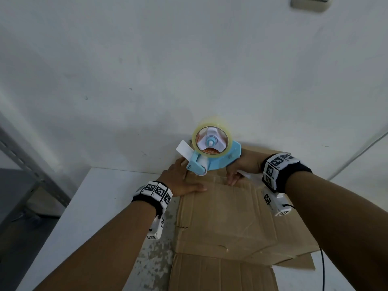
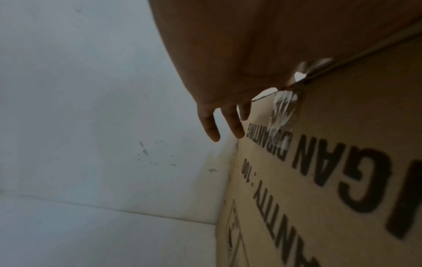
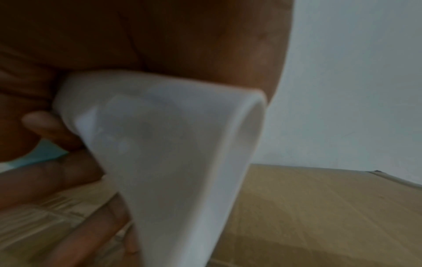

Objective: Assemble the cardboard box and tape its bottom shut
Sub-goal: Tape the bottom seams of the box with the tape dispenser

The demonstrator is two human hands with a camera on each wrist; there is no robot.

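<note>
left hand (image 1: 180, 181): lying flat, fingers straight, pressing the far left of the cardboard box (image 1: 226, 215) top | right hand (image 1: 241, 166): reaching forward, fingers curling round the white handle of the blue tape dispenser (image 1: 212, 152) at the far edge | box: sitting on the white table (image 1: 88, 206) against the wall (image 1: 168, 70)

White table (image 1: 88, 208), pushed against wall; cardboard box (image 1: 226, 219) directly on it, right of centre.
</note>
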